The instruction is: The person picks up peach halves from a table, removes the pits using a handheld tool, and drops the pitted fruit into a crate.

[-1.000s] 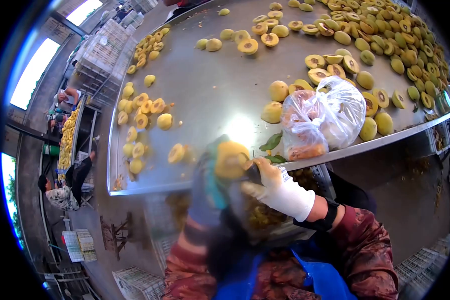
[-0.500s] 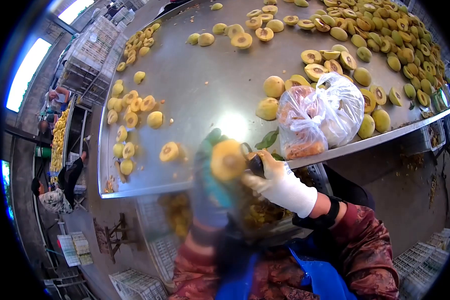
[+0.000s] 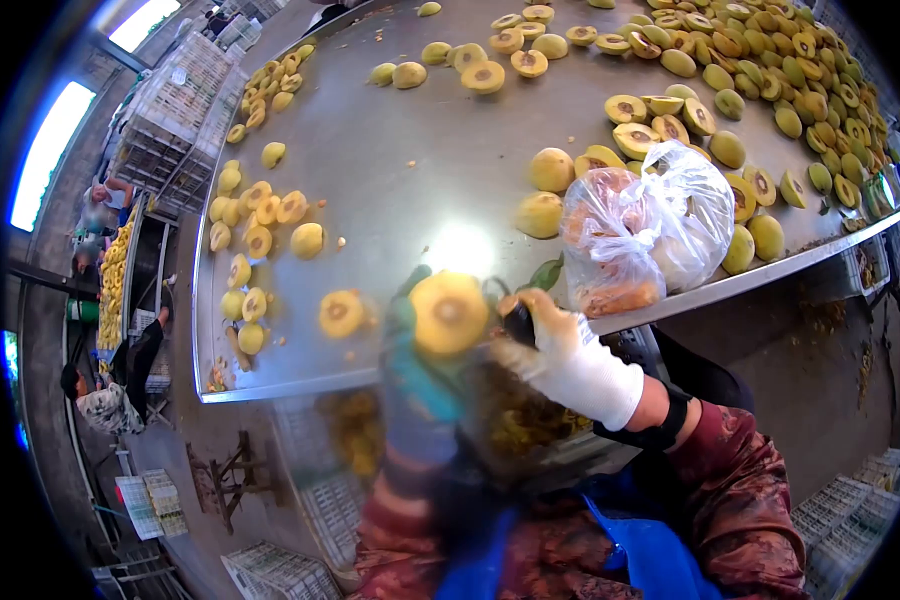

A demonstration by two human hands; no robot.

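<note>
A yellow halved fruit (image 3: 450,312) with a brown centre is held in my left hand (image 3: 410,365), which wears a teal and grey glove and is blurred. Just right of it, my right hand (image 3: 570,365) in a white glove grips a dark-handled tool (image 3: 518,324); a thin curved loop shows at the tool's end beside the fruit. Another fruit half (image 3: 341,313) lies cut face up on the metal table (image 3: 370,180), left of my left hand. A green leaf (image 3: 545,274) rests behind my right hand.
Tied clear plastic bags (image 3: 650,230) sit at the table's front edge. A large heap of fruit (image 3: 770,60) covers the back right, with smaller groups at left. Crates stand below the edge. Two people (image 3: 110,405) are at a far-left table.
My right hand and the tool have shifted slightly right and down. The held fruit stays near the same spot, its cut face now more toward the camera. The view has shifted a little.
</note>
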